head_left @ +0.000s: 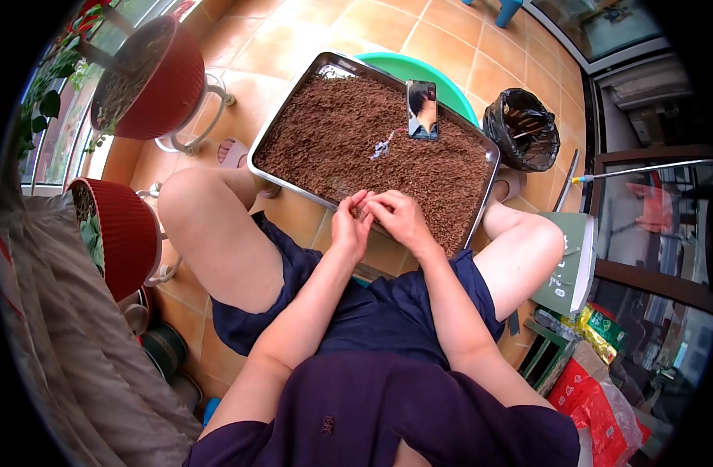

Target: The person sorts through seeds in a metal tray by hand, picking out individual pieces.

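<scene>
Fingers of our left hand (351, 226) and right hand (402, 219) bent close together, pinched object unclear; beyond them, brown loose granules (317, 128) in silver rectangular metal tray (294, 189).

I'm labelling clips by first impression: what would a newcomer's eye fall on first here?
The big rectangular metal tray of brown granular material, in the centre, with the left hand and right hand meeting over its near edge. Next, a rectangular black smartphone at its far side, and two ribbed red pots on the left.
</scene>
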{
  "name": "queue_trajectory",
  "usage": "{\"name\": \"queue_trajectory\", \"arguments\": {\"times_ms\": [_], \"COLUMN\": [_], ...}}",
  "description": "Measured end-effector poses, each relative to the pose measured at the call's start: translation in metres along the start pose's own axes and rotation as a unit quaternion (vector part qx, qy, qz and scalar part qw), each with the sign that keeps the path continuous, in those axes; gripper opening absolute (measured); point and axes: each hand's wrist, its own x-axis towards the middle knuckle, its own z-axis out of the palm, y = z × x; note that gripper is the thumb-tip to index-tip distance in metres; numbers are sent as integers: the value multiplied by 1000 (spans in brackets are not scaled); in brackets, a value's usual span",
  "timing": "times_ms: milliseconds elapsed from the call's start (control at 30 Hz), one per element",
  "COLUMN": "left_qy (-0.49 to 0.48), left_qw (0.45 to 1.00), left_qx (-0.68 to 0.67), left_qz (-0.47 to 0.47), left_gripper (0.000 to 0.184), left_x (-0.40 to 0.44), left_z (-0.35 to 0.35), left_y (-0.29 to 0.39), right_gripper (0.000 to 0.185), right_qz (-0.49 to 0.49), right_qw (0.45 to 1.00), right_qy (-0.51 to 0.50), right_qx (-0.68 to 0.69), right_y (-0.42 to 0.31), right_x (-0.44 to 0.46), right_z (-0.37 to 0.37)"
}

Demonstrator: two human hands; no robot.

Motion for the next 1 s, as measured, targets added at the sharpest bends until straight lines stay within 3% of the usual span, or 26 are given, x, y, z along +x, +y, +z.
{"name": "queue_trajectory", "arguments": {"times_ms": [67, 167, 200, 333, 467, 600, 733, 1000], "left_qy": [14, 54, 65, 82, 78, 92, 99, 78], "left_qw": [1000, 998, 998, 996, 996, 995, 994, 992], "left_qx": [-26, -30, -16, 27, 37, 41, 54, 97], "left_qz": [-8, -9, -6, 1, 5, 9, 12, 25], "left_gripper": [32, 29, 28, 27, 27, 27, 28, 29], "left_x": [3, 4, 5, 4, 5, 4, 2, 4], "left_z": [-1, -1, -5, -4, -6, -5, -4, -2], "left_y": [-1, 3, 3, 6, 5, 8, 8, 1], "right_gripper": [15, 12, 10, 20, 28, 22, 16, 15], "right_qz": [-19, 36, -5, 2, 17, -95, -155, 32], "right_qw": [1000, 990, 982, 933, 938, 940, 913, 929], "right_qy": [16, 133, 178, 245, 174, 69, 48, 158], "right_qx": [1, -2, -64, -265, -299, -321, -374, -333], "right_y": [0, 15, 26, 60, 61, 43, 48, 99], "right_x": [0, 11, 17, 51, 65, 47, 29, -5], "right_z": [5, 3, -2, -21, 2, 30, 3, -91]}}
